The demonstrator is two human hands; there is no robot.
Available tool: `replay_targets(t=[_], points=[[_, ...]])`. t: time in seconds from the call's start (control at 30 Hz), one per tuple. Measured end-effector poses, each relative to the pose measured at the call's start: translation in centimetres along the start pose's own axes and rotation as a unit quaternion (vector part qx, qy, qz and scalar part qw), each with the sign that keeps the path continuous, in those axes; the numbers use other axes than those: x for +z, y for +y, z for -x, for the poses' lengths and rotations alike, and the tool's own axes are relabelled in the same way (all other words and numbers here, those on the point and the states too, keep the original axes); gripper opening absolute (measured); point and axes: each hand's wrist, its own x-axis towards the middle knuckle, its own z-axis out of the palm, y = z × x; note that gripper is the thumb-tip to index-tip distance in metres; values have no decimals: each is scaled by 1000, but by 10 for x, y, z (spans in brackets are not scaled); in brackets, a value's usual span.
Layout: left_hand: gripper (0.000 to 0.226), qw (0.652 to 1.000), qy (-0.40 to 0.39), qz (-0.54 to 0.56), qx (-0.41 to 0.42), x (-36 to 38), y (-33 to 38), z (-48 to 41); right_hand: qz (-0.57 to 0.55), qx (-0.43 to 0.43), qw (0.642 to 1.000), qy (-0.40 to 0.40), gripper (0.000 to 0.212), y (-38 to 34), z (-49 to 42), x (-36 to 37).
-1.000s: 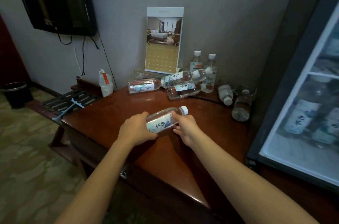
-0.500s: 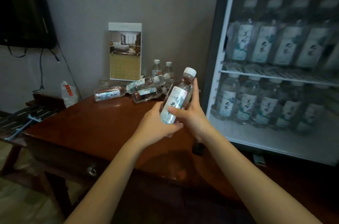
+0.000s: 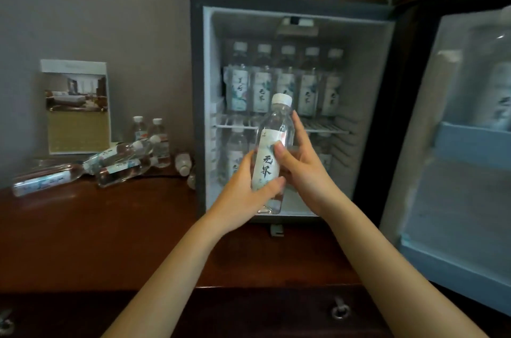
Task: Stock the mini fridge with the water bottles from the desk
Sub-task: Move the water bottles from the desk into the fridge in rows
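Note:
I hold a clear water bottle (image 3: 272, 144) with a white cap and white label almost upright in front of the open mini fridge (image 3: 367, 105). My left hand (image 3: 246, 196) grips its lower half from the left. My right hand (image 3: 302, 169) grips it from the right, thumb across the label. Inside the fridge, a row of several bottles (image 3: 284, 83) stands on the wire shelf (image 3: 326, 128), and more stand below, partly hidden by my hands. Several bottles (image 3: 116, 163) lie and stand on the desk (image 3: 96, 227) at the left.
The fridge door (image 3: 464, 144) hangs open at the right, with a bottle in its door shelf. A framed card (image 3: 76, 108) leans against the wall behind the desk bottles. Drawer pulls (image 3: 338, 310) show along the desk front.
The bottle went from lying on the desk to upright in both hands. My view has swung right and closer, so the bottle now sits before the fridge opening.

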Motion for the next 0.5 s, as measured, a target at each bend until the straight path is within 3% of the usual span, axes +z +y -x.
replay_targets(t=[0.17,0.3,0.5], points=[[49,997,-30,39,65,52,42,-15,49,-41,998,27,71,-47,29,-48],[63,989,-41,41,135,92,75,-25,98,-75,990,66,69,-88,56,-78],[69,971,9,10,239,151,136,-38,147,-131,968,153,62,-149,94,-116]])
